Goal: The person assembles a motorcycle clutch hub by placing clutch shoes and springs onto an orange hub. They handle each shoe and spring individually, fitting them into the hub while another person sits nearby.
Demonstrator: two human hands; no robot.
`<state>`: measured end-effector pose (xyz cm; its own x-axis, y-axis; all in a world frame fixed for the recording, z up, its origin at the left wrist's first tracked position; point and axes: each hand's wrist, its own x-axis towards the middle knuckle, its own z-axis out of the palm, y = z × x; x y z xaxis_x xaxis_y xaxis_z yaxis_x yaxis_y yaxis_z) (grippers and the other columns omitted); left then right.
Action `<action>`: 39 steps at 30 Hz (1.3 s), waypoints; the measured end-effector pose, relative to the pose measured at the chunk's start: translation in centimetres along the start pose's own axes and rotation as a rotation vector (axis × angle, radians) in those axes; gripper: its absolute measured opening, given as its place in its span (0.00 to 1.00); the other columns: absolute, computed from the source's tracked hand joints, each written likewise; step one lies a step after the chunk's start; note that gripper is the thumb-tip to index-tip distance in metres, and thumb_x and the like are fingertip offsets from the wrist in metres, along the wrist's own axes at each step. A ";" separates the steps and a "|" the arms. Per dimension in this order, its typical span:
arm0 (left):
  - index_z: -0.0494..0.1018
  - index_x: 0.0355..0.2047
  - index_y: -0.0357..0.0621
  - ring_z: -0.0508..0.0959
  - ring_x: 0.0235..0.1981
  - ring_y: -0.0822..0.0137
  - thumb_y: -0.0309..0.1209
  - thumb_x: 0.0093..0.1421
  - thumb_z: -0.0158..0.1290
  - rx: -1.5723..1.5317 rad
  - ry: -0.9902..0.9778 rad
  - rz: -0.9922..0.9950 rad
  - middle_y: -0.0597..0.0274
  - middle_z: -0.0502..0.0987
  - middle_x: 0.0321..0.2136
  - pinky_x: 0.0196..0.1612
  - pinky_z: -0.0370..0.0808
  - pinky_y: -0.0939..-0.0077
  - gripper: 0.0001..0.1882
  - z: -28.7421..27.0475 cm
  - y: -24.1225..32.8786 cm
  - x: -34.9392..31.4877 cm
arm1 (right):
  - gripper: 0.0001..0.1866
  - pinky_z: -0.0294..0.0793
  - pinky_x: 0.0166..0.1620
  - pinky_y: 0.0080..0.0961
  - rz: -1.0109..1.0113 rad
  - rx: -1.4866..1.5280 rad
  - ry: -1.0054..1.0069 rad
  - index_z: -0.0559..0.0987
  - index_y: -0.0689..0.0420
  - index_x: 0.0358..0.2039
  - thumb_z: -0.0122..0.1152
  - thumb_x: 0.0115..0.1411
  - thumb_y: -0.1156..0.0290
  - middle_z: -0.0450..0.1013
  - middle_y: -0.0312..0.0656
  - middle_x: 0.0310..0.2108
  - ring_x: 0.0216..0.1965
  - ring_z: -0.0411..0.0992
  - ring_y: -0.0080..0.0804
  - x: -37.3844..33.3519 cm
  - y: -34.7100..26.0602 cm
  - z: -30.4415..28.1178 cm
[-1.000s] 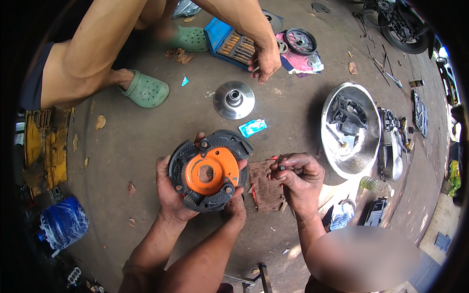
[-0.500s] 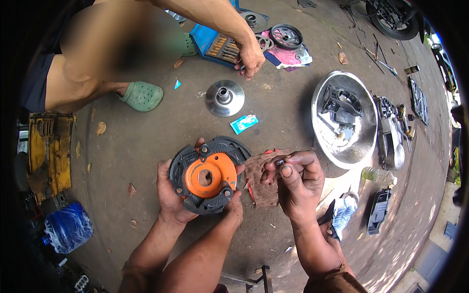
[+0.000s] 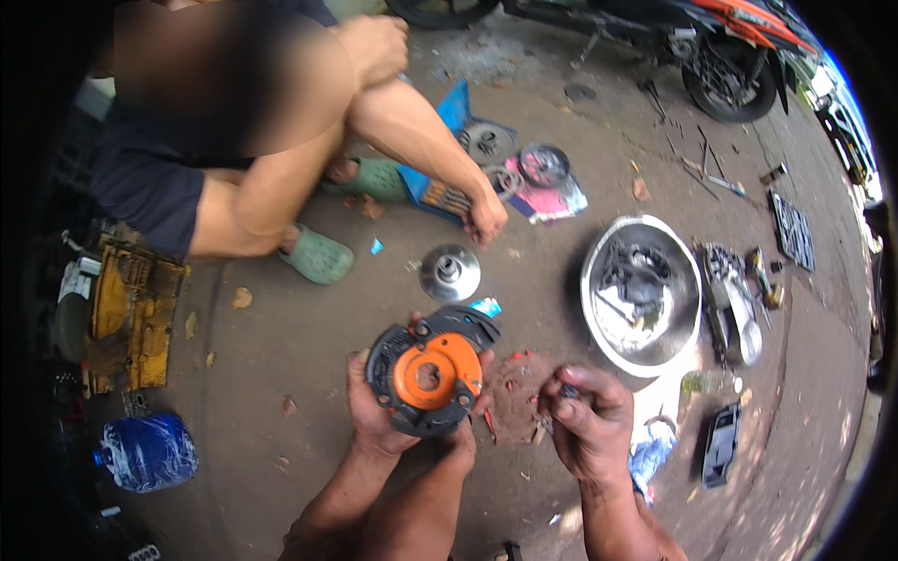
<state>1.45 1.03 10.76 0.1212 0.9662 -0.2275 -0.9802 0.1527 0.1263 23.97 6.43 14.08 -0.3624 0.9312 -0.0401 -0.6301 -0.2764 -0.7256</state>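
Head view is showing an orange-and-black round assembly being held above the ground by the left hand, which is being kept partly closed about its left and lower side, with the orange face being turned upward. A small dark piece is being pinched between the thumb and fingers of the right hand, which is being held half curled, to the right of the assembly and apart from it. What the piece is cannot be told.

Beyond the assembly, a blue packet is being partly hidden by its upper edge, and a silver disc is being left flat with its hub upward. A co-worker's hand is being hung loosely near the disc, just beside an open blue case, and nothing can be made out in its fingers.

To the right, dark parts are being contained in a metal basin. A clear bottle is being left on its side near the basin, and a black tray-like part is being kept just below the bottle.
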 end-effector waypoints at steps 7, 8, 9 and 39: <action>0.61 0.69 0.70 0.48 0.72 0.30 0.64 0.59 0.42 0.038 -0.132 -0.033 0.41 0.48 0.73 0.62 0.54 0.15 0.39 11.6 2.1 -2.3 | 0.14 0.77 0.34 0.27 -0.193 -0.194 0.075 0.82 0.65 0.43 0.72 0.59 0.72 0.78 0.47 0.33 0.28 0.76 0.34 -2.3 -8.7 4.5; 0.61 0.69 0.69 0.48 0.72 0.30 0.64 0.59 0.42 0.114 -0.124 -0.010 0.42 0.49 0.73 0.63 0.53 0.15 0.39 13.4 2.1 -3.0 | 0.14 0.77 0.35 0.27 -0.195 -0.193 0.093 0.82 0.65 0.44 0.70 0.60 0.73 0.78 0.47 0.34 0.29 0.76 0.34 -2.8 -9.6 5.1; 0.61 0.69 0.69 0.48 0.72 0.30 0.64 0.60 0.42 0.129 -0.128 -0.001 0.42 0.49 0.73 0.63 0.53 0.15 0.39 15.1 2.1 -3.9 | 0.14 0.76 0.35 0.26 -0.200 -0.174 0.103 0.81 0.65 0.45 0.69 0.61 0.73 0.78 0.47 0.34 0.29 0.76 0.33 -3.4 -10.4 5.7; 0.70 0.62 0.59 0.61 0.68 0.35 0.53 0.64 0.39 0.064 -0.243 -0.226 0.44 0.62 0.68 0.66 0.56 0.23 0.30 24.7 -9.9 -6.3 | 0.12 0.79 0.43 0.24 -0.343 -0.740 0.150 0.77 0.69 0.50 0.61 0.66 0.81 0.81 0.50 0.41 0.40 0.82 0.34 -13.0 -21.8 6.0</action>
<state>14.26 -1.45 34.82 0.3754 0.9267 -0.0206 -0.9135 0.3736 0.1608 38.35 -1.08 34.51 -0.1040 0.9716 0.2127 -0.0554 0.2078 -0.9766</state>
